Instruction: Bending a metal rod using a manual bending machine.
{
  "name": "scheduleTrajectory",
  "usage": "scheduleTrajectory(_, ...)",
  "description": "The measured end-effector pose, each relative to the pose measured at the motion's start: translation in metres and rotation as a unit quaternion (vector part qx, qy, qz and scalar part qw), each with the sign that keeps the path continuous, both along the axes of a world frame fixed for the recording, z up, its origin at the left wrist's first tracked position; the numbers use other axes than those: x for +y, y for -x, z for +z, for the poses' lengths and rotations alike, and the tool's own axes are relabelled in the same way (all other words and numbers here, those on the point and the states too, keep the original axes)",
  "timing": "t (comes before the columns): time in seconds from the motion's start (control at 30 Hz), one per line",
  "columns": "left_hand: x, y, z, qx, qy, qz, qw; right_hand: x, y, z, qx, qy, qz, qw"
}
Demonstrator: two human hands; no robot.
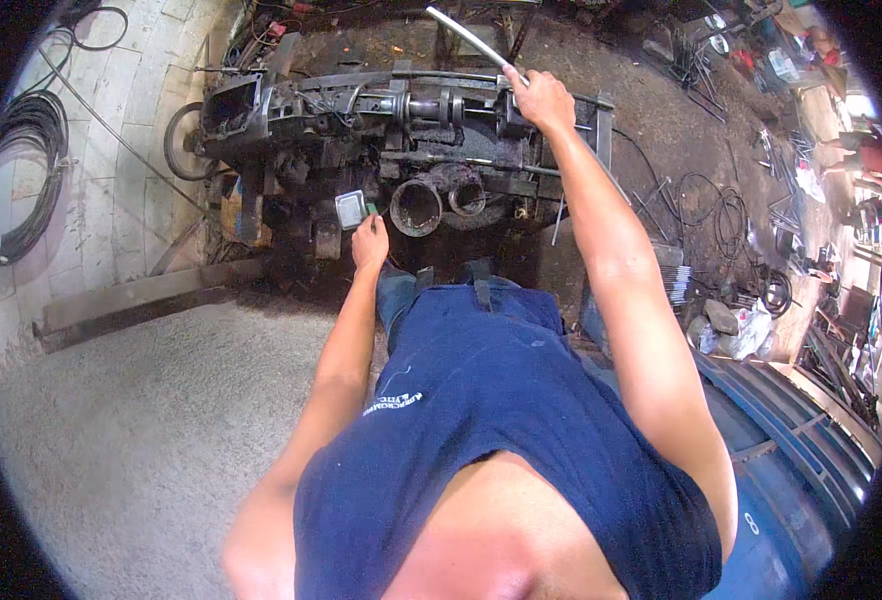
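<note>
A lathe (421,108), dark and grimy, stretches across in front of me. My right hand (543,98) is closed around the lower end of a long pale metal rod (466,36) above the lathe's right part. The rod slants up and to the left, past the lathe's far edge. At the near side of the machine, my left hand (369,243) is closed on a small pale square piece (349,210) with a raised-looking rim. A bit of green shows beside the fingers; I cannot make out its exact kind. Two open metal rings (416,208) sit just right of it.
A coil of black cable (26,180) hangs on the white wall at left. A wooden beam (151,297) borders the grey floor. Blue metal panels (771,490) stand at lower right. Cables (726,215), scrap metal and a white plastic bag (751,330) lie at right.
</note>
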State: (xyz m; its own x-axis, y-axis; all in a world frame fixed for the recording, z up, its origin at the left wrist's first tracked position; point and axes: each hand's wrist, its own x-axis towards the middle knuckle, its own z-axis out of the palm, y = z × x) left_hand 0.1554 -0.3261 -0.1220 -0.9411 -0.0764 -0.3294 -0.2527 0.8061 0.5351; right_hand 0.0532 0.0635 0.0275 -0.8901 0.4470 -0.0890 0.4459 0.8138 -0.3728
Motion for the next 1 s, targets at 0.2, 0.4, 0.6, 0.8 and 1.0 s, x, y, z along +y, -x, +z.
scheduleTrajectory(0.2,0.003,0.004,-0.010,-0.004,0.022,0.026,0.999,-0.007,0.004,-0.001,-0.009,-0.005,-0.007,1.000)
scheduleTrajectory(0.4,0.002,0.014,-0.019,-0.075,-0.001,0.059,0.995,-0.002,-0.003,-0.001,-0.004,0.011,-0.013,1.000)
scheduleTrajectory(0.6,-0.020,0.014,-0.061,-0.133,-0.076,0.122,0.981,0.001,0.001,-0.006,0.004,-0.002,0.002,1.000)
scheduleTrajectory(0.8,-0.009,0.013,-0.038,-0.184,-0.142,0.152,0.961,-0.002,0.002,-0.006,0.013,-0.009,0.007,1.000)
scheduleTrajectory(1.0,-0.009,0.012,-0.040,-0.175,-0.167,0.174,0.955,-0.009,0.003,-0.005,0.030,-0.025,0.002,0.999)
